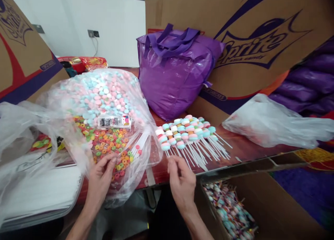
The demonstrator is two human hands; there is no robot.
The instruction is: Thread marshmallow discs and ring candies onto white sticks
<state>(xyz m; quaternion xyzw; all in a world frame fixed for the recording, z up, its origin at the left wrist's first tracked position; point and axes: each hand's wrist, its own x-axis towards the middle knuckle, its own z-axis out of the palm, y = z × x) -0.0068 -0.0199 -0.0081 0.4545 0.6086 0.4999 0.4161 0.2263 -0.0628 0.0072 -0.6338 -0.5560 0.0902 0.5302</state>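
Note:
My left hand (102,174) is at the near edge of an open clear plastic bag (153,148), its thumb and fingertips drawn together beside loose ring candies (111,142). Whether a candy is in that pinch cannot be made out. My right hand (182,179) has its fingers curled in, just below the stick ends of a pile of candy lollipops (186,130). What it holds, if anything, is hidden. Pink, blue and white round candies (104,94) fill the back of the bag. White sticks (141,142) and a small printed packet (113,121) lie there too.
A purple tote bag (174,73) stands behind, against a large cardboard box (261,31). To the right lies a crumpled plastic bag (271,123). Below the table edge, an open carton (271,201) holds wrapped candies. A stack of white sheets (44,191) is at left.

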